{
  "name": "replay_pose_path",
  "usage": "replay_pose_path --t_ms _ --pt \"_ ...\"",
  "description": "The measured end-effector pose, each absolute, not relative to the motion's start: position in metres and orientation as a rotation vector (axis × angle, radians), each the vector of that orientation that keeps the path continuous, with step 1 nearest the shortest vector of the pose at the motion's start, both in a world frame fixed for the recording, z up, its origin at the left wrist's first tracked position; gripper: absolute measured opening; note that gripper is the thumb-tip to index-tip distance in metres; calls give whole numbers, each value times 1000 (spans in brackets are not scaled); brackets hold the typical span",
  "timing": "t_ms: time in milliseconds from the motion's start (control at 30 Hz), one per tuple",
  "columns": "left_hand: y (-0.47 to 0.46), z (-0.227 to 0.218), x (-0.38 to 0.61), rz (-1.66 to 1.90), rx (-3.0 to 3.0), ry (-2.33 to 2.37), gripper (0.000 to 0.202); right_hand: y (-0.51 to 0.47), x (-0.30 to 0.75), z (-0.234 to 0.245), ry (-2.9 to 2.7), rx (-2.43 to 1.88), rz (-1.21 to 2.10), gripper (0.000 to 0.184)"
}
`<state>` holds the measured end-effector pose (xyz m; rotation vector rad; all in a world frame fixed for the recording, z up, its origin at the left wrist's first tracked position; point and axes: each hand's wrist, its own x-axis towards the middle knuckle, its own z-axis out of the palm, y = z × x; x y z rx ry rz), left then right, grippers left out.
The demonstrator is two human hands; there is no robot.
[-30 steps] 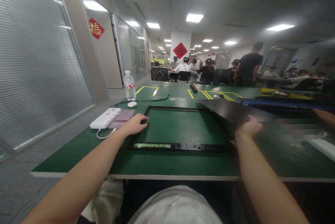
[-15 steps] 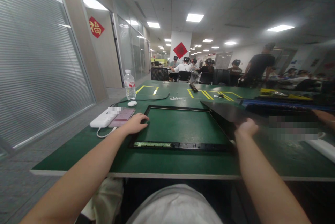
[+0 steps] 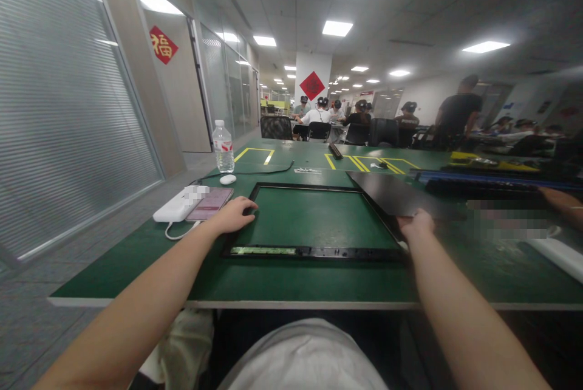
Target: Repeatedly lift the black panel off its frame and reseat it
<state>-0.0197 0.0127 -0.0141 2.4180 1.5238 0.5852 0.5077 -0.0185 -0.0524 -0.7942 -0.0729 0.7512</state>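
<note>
Head view. Black frame (image 3: 350,253), one: flat on the green table (image 3: 300,283), between the two hands, directly in front of the person; long axis apparently left to right; one pale green strip (image 3: 262,251) in the left part of its near rail.

Dark panel (image 3: 387,192), one: thin, tilted, at the frame's right side, its far left corner reaching toward the frame's far right corner; contact with the frame cannot be told.

Hands, two, well apart. Left hand (image 3: 232,215): laid over the frame's left rail, thumb and fingers parted, the nearer of the two to the frame. Right hand (image 3: 419,225): closed on the panel's near edge, just beyond the frame's right rail; the panel extends forward and to both sides of it.

Left of the frame: phone (image 3: 210,205), one, beside white block (image 3: 170,206), one; white cable (image 3: 175,237), one; white oval item (image 3: 228,179), one; clear bottle (image 3: 224,148), one, upright; dark cable (image 3: 268,172), one.

Beyond the frame: dark slotted bar (image 3: 336,151), one; yellow tape outlines (image 3: 357,163), several, exact count uncertain.

Far right: co-worker's hand (image 3: 565,203), one, partly cropped; white object (image 3: 555,256), one, cropped.
</note>
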Motion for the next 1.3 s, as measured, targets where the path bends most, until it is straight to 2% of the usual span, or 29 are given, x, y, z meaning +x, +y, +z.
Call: replay_pose_path --t_ms 200,433,667,1033,1167,1300 --pt "14 -15 -21 562 2446 1501 44 -23 497 -44 -22 -764 807 31" --pt "13 -14 -20 537 2441 1504 44 -22 497 -42 39 -827 892 43" --pt "10 -11 -18 497 2452 1508 46 -23 496 -41 31 -835 908 42" --pt "12 -13 -19 610 2370 1493 36 -23 495 -44 -81 -842 888 43" --pt "10 -12 -18 595 2397 1505 39 -24 495 -43 -56 -864 880 39" --pt "9 -10 -17 569 2434 1526 45 -25 494 -41 -5 -880 873 25"
